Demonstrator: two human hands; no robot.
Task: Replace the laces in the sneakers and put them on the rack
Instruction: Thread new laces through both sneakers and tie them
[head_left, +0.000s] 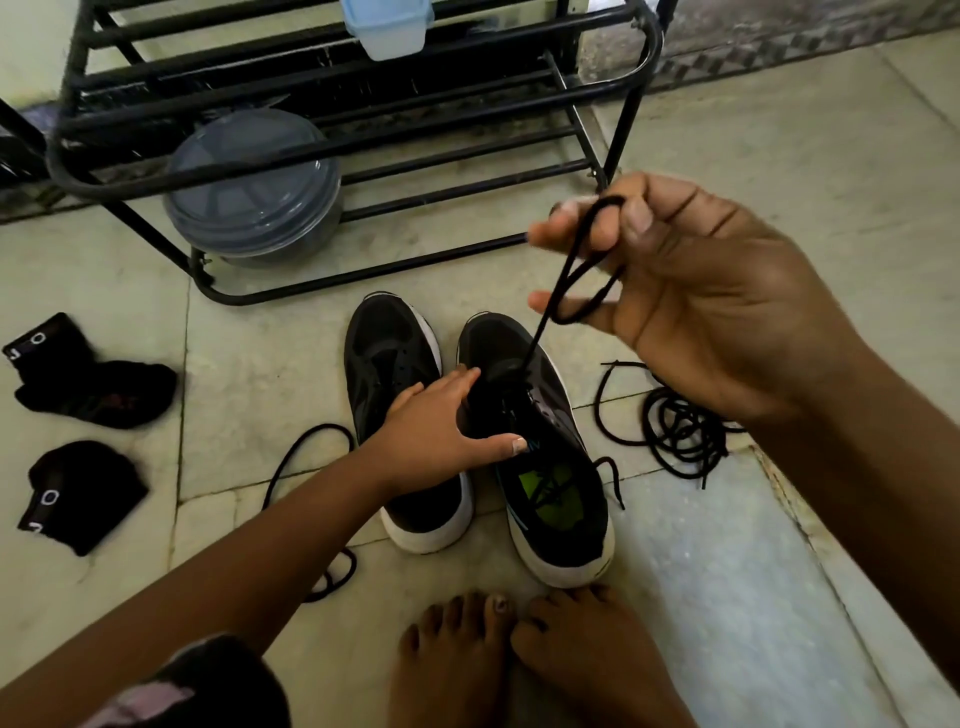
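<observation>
Grey lidded tub (253, 189) on rack (524, 52) — contents hidden.

Pale stone-tiled floor (779, 156) in dim light, with a patterned dark wall base (779, 47) behind.

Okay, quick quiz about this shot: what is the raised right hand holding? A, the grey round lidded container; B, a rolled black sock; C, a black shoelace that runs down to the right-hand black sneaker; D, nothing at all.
C: the right hand pinches a looped black shoelace that runs down into the eyelets of the right-hand black sneaker with the white sole, which the left hand steadies.
</observation>
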